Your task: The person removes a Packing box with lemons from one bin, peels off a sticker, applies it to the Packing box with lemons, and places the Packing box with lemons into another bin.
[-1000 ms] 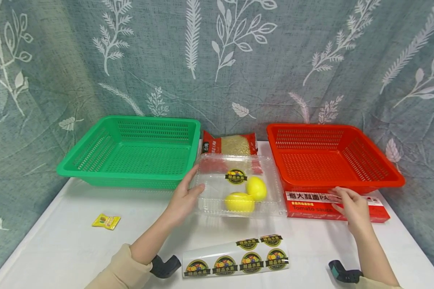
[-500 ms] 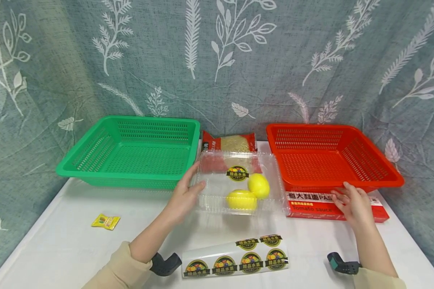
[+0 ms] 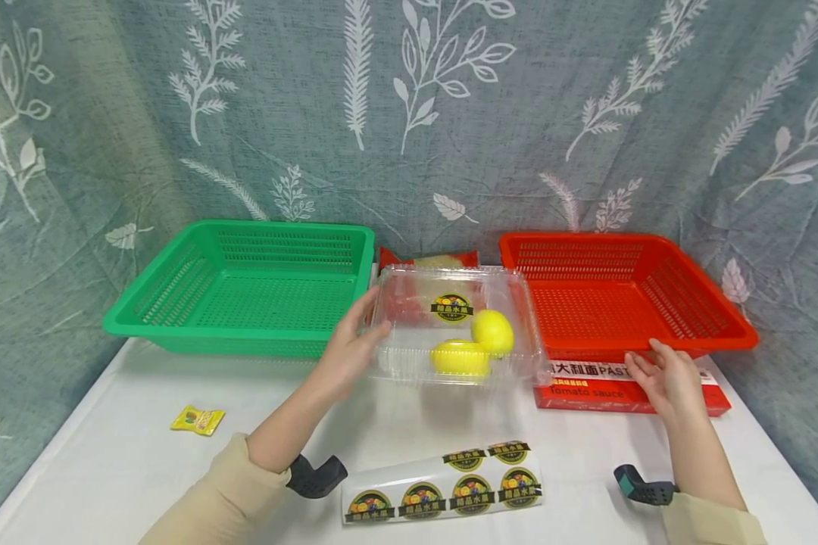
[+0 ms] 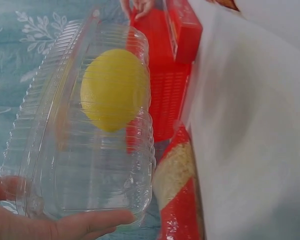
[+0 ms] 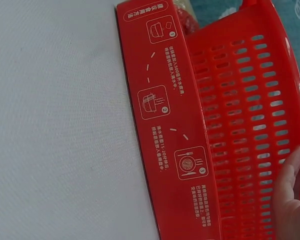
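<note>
A clear plastic clamshell fruit box [image 3: 416,341] is held above the table by my left hand [image 3: 354,337], which grips its left side between thumb and fingers. Inside lie two lemons: one round-looking [image 3: 493,333], the other lying lengthwise [image 3: 460,359]. The lid bears a black fruit sticker [image 3: 452,308]. My right hand [image 3: 671,378] touches the front rim of the red basket [image 3: 586,344], fingers relaxed; in the right wrist view its thumb [image 5: 288,172] lies along the basket wall. Beneath that hand is a red pasta box [image 3: 607,397], partly covered by it.
A green basket [image 3: 245,331] stands at the left back. Behind the fruit box, a red pasta bag [image 3: 443,261] is mostly hidden. A sheet of round stickers [image 3: 443,488] lies near the front, and a small yellow packet [image 3: 198,421] at left.
The fruit box has risen and shifted slightly away and to the right in my left hand, covering more of the pasta bag. My right hand has shifted slightly right along the red basket's front rim.
</note>
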`<state>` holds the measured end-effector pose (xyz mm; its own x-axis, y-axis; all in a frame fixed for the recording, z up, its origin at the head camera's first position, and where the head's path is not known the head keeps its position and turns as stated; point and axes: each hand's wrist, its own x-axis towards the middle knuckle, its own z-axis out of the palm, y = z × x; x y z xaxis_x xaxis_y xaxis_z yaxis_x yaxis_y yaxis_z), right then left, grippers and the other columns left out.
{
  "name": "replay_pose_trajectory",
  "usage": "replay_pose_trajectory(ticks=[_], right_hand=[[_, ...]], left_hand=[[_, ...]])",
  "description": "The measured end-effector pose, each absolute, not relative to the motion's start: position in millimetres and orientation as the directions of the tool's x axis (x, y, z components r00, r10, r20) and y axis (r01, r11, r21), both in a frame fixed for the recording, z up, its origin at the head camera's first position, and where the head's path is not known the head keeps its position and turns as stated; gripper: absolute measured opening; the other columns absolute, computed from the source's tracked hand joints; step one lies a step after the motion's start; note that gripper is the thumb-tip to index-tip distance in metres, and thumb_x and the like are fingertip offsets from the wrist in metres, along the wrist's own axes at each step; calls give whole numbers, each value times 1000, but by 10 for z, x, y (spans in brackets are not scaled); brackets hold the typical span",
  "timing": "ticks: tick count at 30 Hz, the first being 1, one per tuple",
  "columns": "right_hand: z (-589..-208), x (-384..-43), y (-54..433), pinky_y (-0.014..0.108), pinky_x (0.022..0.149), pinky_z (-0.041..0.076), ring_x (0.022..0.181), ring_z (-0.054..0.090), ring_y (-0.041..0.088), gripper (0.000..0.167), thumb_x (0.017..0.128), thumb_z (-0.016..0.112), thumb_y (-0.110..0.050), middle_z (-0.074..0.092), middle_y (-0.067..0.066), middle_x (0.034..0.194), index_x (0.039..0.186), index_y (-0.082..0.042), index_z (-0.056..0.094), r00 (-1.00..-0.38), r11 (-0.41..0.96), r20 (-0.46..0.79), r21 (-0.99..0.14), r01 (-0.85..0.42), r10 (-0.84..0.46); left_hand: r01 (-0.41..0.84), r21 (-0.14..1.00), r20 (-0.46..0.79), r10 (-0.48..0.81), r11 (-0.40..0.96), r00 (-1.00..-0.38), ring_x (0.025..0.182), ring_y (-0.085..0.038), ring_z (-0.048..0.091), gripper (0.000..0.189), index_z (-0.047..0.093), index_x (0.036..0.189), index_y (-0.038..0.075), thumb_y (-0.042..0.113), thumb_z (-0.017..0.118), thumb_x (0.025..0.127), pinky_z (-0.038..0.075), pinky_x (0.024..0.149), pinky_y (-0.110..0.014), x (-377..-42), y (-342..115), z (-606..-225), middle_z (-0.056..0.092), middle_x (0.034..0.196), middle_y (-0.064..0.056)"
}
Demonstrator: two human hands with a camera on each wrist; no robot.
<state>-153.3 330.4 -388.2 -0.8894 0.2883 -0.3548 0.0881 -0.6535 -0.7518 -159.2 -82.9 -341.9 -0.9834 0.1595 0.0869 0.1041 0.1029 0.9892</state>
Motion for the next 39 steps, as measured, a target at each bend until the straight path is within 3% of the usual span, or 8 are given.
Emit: replay_pose_trajectory(ticks=[13,21,28,34,39], right_hand=[[-4423,-1840,3749,37,89,45,121,35,24,58,85,65,-23,27,-4,135,125,-30,23,-912,-652,-280,-758,19,299],[-4191,-1713,3526,33,87,47,117,43,21,58,85,63,-25,33,-3,132,127,-28,24,-878,-625,-326,-779,40,350],[-3911,-1532,3299,32,82,50,117,39,20,53,87,62,-20,29,-3,128,122,-27,23,-893,-686,-340,-726,49,296],[-4300,-1730,3624,36,84,48,105,54,19,52,85,64,-21,35,-2,123,120,-28,25,-905,-660,-301,-750,29,302],[-4342,-1796,3664,38,85,48,104,56,18,57,83,67,-23,39,-3,123,122,-29,26,-897,-619,-303,-784,42,323]], left_hand=[[134,987,118,164,87,-979,137,-18,14,58,21,145,10,4,46,93,23,107,-39,-1772,-727,-3226,18,150,-5],[124,985,107,138,122,-985,135,-20,18,57,24,145,11,7,47,94,30,104,-40,-1885,-632,-3126,21,149,-6],[123,985,107,125,124,-986,135,-18,19,56,26,144,12,7,48,93,28,105,-37,-1993,-536,-3038,24,148,-5],[99,990,87,116,98,-989,131,-17,27,57,28,144,14,7,49,91,43,91,-34,-2091,-434,-2971,25,148,-2],[75,993,65,99,96,-993,132,-19,26,57,28,144,15,8,50,92,39,96,-37,-2182,-337,-2935,25,148,-2]])
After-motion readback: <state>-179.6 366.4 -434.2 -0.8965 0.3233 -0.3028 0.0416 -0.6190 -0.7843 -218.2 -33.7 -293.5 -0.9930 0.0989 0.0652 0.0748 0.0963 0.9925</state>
